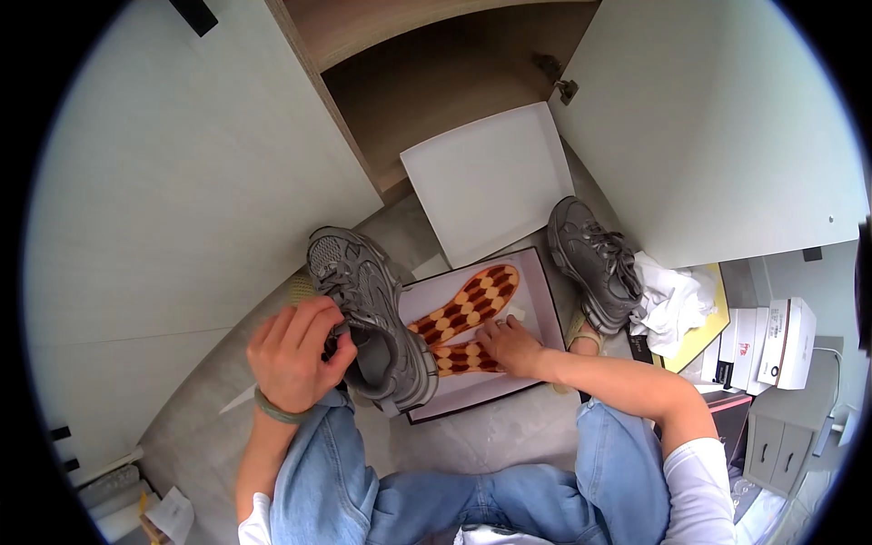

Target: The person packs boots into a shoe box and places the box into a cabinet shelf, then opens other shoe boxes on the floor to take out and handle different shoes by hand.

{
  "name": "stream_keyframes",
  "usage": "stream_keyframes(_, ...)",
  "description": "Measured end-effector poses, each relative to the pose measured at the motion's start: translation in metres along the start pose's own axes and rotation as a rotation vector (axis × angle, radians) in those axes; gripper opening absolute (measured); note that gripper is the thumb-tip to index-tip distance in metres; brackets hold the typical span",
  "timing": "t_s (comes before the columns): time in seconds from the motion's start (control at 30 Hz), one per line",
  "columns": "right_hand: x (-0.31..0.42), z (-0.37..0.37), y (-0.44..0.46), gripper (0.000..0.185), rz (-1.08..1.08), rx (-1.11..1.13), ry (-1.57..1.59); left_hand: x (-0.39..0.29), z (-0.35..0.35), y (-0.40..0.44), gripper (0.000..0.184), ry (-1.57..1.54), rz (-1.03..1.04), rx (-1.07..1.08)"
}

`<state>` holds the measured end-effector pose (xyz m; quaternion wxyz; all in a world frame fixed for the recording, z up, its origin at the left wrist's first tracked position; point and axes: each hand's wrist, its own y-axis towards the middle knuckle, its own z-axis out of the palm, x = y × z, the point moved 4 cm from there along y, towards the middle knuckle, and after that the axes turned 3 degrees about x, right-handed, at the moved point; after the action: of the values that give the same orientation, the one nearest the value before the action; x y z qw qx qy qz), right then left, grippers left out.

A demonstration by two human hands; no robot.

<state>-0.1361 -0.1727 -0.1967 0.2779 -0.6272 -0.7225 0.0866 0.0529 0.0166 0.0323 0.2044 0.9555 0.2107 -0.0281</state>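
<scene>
Grey mesh and panels cover the shoe (372, 313) in my left hand (298, 356); its toe points away from me, and it covers the left side of the open box (472, 391). My left fingers are clenched on something dark at the shoe's opening; I cannot tell whether it is tongue or lace, nor whether the shoe rests on the box or is held above it.

Inside the box lie two insoles (477, 300), checked in brown and cream, one farther from me and one nearer. My right hand (510, 347) reaches in over the box's right wall, fingers bent and touching the nearer insole; I cannot tell if they grip it or only rest there.

Behind the box tilts a white lid (495, 182), and beyond that an open cabinet (436, 82). Just right of the box is the second shoe (590, 263), grey and laced, toe also pointing away. Farther right of the box come a crumpled white cloth (668, 304) and some white cartons (781, 345). On the box's near side are my knees in blue jeans (490, 500).
</scene>
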Motion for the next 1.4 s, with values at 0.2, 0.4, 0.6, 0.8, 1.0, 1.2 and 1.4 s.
stream_keyframes(0.2,-0.018,-0.039,0.019,0.035,-0.155,-0.126,-0.064,0.004,0.0,-0.006,0.021,0.029,0.017,-0.022)
stream_keyframes(0.4,-0.031,-0.034,0.045,0.051,-0.121,-0.081,-0.066,0.003,-0.002,-0.007,0.023,-0.005,-0.001,-0.012)
stream_keyframes(0.6,-0.029,-0.084,-0.001,0.033,0.053,-0.125,0.489,0.008,-0.003,-0.011,0.021,0.016,-0.01,-0.084)
stream_keyframes(0.8,-0.075,-0.196,-0.132,0.038,0.295,-0.371,1.071,0.008,-0.001,-0.014,0.022,0.05,-0.01,-0.079)
stream_keyframes(1.0,-0.117,-0.18,-0.243,0.031,0.57,-0.696,0.888,0.006,-0.002,-0.014,0.022,0.046,0.0,-0.073)
stream_keyframes(1.2,-0.163,-0.131,-0.321,0.027,0.839,-0.857,1.018,0.001,0.002,-0.011,0.022,0.062,0.004,-0.032)
stream_keyframes(1.4,-0.146,-0.125,-0.286,0.03,1.041,-0.916,-0.109,-0.001,0.005,-0.009,0.021,0.076,0.001,-0.016)
